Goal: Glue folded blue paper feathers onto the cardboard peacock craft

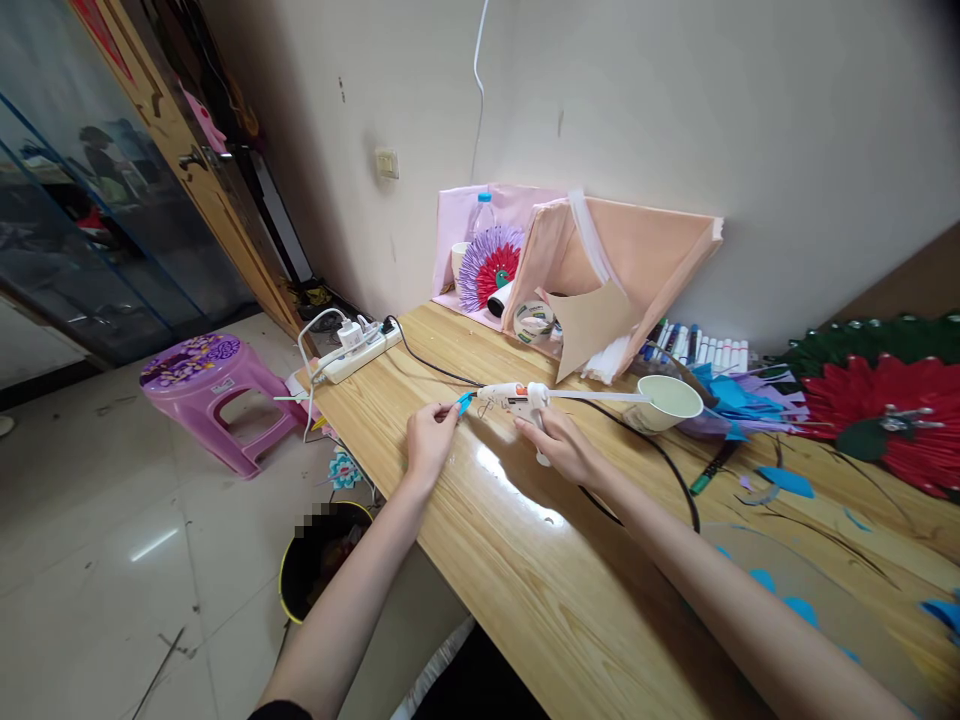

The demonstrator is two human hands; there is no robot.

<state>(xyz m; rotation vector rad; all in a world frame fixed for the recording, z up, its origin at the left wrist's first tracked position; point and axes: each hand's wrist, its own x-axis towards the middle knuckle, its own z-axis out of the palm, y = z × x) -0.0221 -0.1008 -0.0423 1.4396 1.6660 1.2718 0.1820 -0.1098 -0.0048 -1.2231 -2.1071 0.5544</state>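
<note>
Glue gun (pixel 517 398) clamped in right hand (pixel 561 447); left hand (pixel 429 440) pinches blue piece (pixel 466 402) at nozzle; paper cup (pixel 669 403) right, black cable (pixel 679 478) near.

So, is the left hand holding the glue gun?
No, the right hand grips the glue gun, while the left hand pinches a small blue piece at its nozzle.

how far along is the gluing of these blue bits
Done: a red paper fan lies assembled. In hand: the right hand grips the glue gun, and the left hand holds a blue piece at its nozzle. Left, probably: a pile of blue pieces beside the cup.
</note>
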